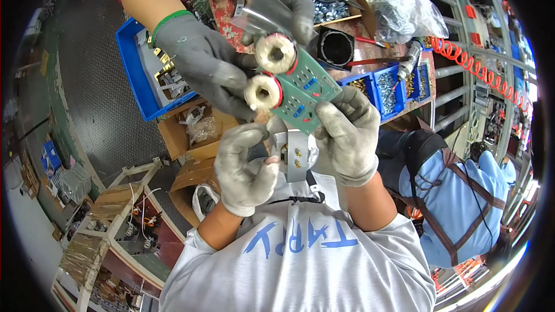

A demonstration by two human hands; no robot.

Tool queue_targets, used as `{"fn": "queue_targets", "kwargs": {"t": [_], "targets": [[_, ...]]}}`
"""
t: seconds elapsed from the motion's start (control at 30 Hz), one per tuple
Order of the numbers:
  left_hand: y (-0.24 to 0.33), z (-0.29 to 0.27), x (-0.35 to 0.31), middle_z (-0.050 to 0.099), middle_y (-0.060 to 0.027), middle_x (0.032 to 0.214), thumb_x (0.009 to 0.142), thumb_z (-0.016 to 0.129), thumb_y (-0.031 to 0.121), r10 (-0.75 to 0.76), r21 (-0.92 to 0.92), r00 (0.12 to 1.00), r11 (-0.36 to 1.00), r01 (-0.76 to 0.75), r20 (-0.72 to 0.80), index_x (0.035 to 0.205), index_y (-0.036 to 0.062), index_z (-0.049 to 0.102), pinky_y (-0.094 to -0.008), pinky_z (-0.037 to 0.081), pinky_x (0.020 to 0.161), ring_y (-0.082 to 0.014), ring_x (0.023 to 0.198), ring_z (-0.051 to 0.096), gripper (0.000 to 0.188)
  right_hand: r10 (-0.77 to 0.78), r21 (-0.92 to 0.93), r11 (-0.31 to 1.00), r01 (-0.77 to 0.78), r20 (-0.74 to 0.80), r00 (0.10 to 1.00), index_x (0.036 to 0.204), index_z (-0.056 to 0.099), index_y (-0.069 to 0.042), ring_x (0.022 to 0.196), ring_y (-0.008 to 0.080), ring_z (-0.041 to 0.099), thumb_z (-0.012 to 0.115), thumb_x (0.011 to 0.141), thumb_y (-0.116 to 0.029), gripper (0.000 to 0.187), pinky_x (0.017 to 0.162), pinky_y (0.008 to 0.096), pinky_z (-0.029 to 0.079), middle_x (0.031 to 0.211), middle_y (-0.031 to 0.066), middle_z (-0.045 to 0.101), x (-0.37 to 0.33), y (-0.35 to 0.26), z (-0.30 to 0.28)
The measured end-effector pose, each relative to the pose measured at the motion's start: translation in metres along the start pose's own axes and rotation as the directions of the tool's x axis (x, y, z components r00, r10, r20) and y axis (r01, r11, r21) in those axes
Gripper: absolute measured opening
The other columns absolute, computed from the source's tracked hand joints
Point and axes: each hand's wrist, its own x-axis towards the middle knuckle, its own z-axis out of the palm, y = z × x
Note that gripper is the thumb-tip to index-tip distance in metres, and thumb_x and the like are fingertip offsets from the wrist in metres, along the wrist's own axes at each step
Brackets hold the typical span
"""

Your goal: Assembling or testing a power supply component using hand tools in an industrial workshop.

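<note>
My right hand (352, 138), in a whitish work glove, pinches the near edge of green circuit boards (306, 95) between thumb and fingers. Two white-wrapped ring coils (263, 92) sit at the boards' left end. My left hand (245, 167), also gloved, curves in a C shape with thumb and fingers apart. Beside it, between my hands, is a silver metal bracket (298, 159) with brass-coloured screws; what supports it is hidden. Another person's grey-gloved hand (202, 60) reaches to the coils from the far left. Their other hand (289, 3) is just beyond, by a clear plastic sheet (263, 11).
A blue tray (136, 75) with metal parts stands left, near a cardboard box (176, 133). Small blue bins (386, 89) of fasteners, a black square container (335, 46) and a plastic bag (410, 17) lie right. A red coiled hose (462, 55) hangs there; a person in blue (462, 196) is close by.
</note>
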Motion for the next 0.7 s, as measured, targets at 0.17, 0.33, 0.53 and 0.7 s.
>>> {"fn": "queue_targets", "kwargs": {"t": [0.17, 0.33, 0.53, 0.7], "targets": [[0.032, -0.009, 0.010, 0.056, -0.0171, 0.120, 0.091, 0.066, 0.036, 0.218, 0.009, 0.968, 0.976, -0.219, -0.124, 0.129, 0.0030, 0.045, -0.0306, 0.050, 0.078, -0.0209, 0.094, 0.060, 0.054, 0.005, 0.003, 1.000, -0.005, 0.040, 0.999, 0.086, 0.061, 0.002, 0.046, 0.0050, 0.052, 0.067, 0.085, -0.002, 0.008, 0.040, 0.0192, 0.039, 0.066, 0.0047, 0.062, -0.025, -0.017, -0.051], [0.070, 0.015, 0.035, 0.049, -0.0182, 0.129, 0.079, 0.073, 0.058, -0.006, 0.084, 0.998, 0.996, 0.011, -0.062, 0.139, -0.0066, 0.034, -0.0294, 0.051, 0.073, -0.0204, 0.095, 0.060, 0.096, 0.026, 0.034, 0.999, -0.031, 0.137, 0.990, 0.089, 0.062, 0.003, 0.048, 0.0044, 0.053, 0.071, 0.082, -0.001, 0.012, 0.041, 0.0186, 0.040, 0.066, 0.0042, 0.062, -0.052, -0.028, -0.076], [0.081, 0.036, 0.034, 0.050, -0.0172, 0.131, 0.090, 0.065, 0.045, -0.099, -0.216, 0.955, 0.963, 0.164, 0.280, 0.144, -0.0075, 0.029, -0.0324, 0.050, 0.090, -0.0207, 0.110, 0.058, 0.083, 0.025, 0.100, 0.994, -0.046, 0.200, 0.979, 0.087, 0.061, 0.003, 0.049, 0.0046, 0.054, 0.073, 0.081, -0.001, 0.013, 0.043, 0.0190, 0.041, 0.067, 0.0040, 0.062, -0.070, -0.031, -0.089], [0.080, 0.041, 0.023, 0.050, -0.0232, 0.135, 0.092, 0.064, 0.036, -0.184, -0.197, 0.946, 0.951, 0.240, 0.266, 0.144, -0.0067, 0.029, -0.0371, 0.044, 0.104, -0.0250, 0.122, 0.054, 0.076, 0.075, 0.088, 0.991, -0.096, 0.220, 0.973, 0.086, 0.062, 0.004, 0.048, 0.0048, 0.054, 0.072, 0.081, -0.001, 0.013, 0.042, 0.0194, 0.042, 0.065, 0.0039, 0.061, -0.075, -0.037, -0.092]]}}
